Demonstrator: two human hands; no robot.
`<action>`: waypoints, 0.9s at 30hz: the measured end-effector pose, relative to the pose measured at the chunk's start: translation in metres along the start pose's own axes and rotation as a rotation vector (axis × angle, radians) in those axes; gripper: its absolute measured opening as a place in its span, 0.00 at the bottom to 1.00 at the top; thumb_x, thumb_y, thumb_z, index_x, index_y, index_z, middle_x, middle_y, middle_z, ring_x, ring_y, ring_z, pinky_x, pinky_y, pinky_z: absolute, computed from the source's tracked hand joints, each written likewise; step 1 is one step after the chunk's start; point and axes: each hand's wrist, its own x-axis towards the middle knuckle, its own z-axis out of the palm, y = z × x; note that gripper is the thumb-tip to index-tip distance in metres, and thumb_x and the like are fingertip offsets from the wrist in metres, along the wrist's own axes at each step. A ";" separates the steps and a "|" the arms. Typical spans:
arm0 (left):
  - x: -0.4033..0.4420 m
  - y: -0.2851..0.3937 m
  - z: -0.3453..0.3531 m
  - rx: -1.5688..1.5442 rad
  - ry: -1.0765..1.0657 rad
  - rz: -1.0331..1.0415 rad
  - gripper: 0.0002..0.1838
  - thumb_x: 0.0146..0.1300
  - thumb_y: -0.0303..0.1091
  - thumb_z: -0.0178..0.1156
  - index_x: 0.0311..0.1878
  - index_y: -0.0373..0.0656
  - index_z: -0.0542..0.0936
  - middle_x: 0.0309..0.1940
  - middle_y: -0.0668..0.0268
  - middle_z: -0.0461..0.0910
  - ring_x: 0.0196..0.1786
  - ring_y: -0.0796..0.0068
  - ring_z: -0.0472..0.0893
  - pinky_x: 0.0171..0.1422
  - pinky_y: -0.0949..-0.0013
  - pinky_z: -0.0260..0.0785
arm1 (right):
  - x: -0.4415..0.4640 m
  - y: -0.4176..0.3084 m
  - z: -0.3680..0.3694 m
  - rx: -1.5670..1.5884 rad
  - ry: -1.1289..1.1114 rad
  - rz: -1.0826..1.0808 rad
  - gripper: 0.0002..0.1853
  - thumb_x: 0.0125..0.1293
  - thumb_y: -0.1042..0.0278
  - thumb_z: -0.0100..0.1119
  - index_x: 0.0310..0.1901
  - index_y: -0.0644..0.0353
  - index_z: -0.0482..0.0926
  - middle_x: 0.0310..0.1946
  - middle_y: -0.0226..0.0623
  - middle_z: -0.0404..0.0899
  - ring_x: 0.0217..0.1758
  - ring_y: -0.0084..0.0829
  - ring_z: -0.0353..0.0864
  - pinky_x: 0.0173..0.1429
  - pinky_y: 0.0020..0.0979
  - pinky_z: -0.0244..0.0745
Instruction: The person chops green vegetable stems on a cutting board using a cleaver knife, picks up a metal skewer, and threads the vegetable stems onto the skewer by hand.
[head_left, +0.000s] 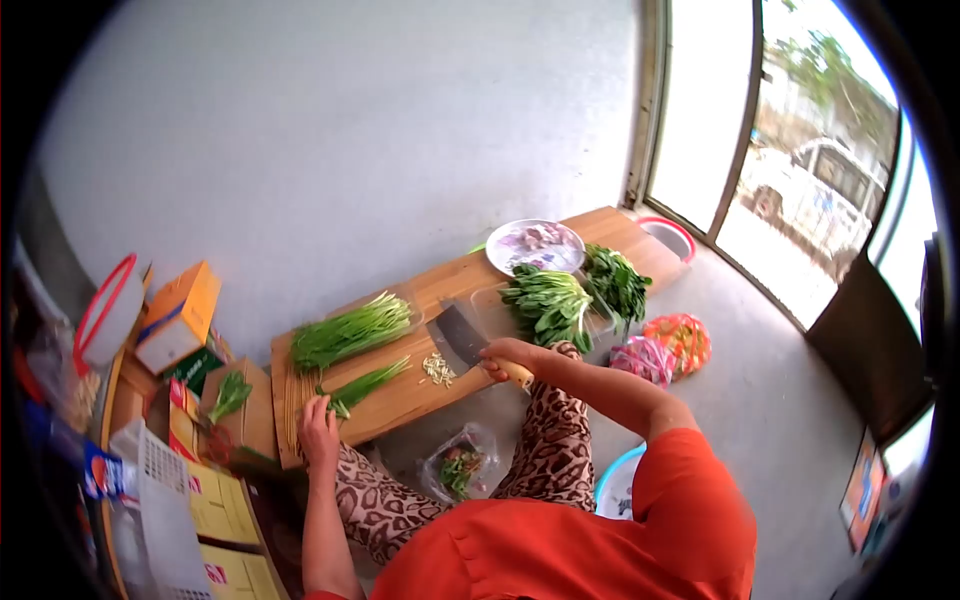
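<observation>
My right hand (503, 359) grips the pale wooden handle of a cleaver (460, 335), its broad dark blade over the wooden table (440, 285). Beside the blade lies a small heap of chopped white pieces (437, 369). My left hand (319, 432) is at the table's front left edge, fingers bent together by the leafy end of a small bunch of garlic chives (372, 384). What those fingers hold, if anything, is hidden. Thin wooden skewers (291, 405) lie just left of them. A larger chive bunch (355, 330) rests behind, in a clear tray.
Leafy greens (548, 305) and a plate with pale meat (536, 247) are at the table's right. Plastic bags (680, 345) sit on the floor there. Between my legs is a bag of scraps (460, 468). Boxes (180, 315) crowd the left.
</observation>
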 end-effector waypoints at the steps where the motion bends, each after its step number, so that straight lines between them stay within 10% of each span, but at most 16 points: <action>1: -0.001 0.003 -0.003 0.021 -0.004 -0.014 0.17 0.60 0.24 0.61 0.53 0.39 0.77 0.51 0.58 0.76 0.53 0.53 0.76 0.54 0.57 0.70 | 0.004 0.001 -0.002 -0.020 -0.020 0.043 0.17 0.70 0.60 0.48 0.23 0.57 0.68 0.15 0.33 0.67 0.16 0.28 0.69 0.22 0.28 0.66; 27: -0.003 -0.006 -0.006 0.027 0.034 -0.113 0.15 0.63 0.27 0.58 0.53 0.43 0.78 0.47 0.60 0.78 0.49 0.54 0.78 0.50 0.58 0.71 | 0.010 0.008 0.008 -0.127 0.152 0.005 0.16 0.69 0.65 0.50 0.23 0.62 0.68 0.17 0.38 0.68 0.16 0.30 0.69 0.24 0.29 0.63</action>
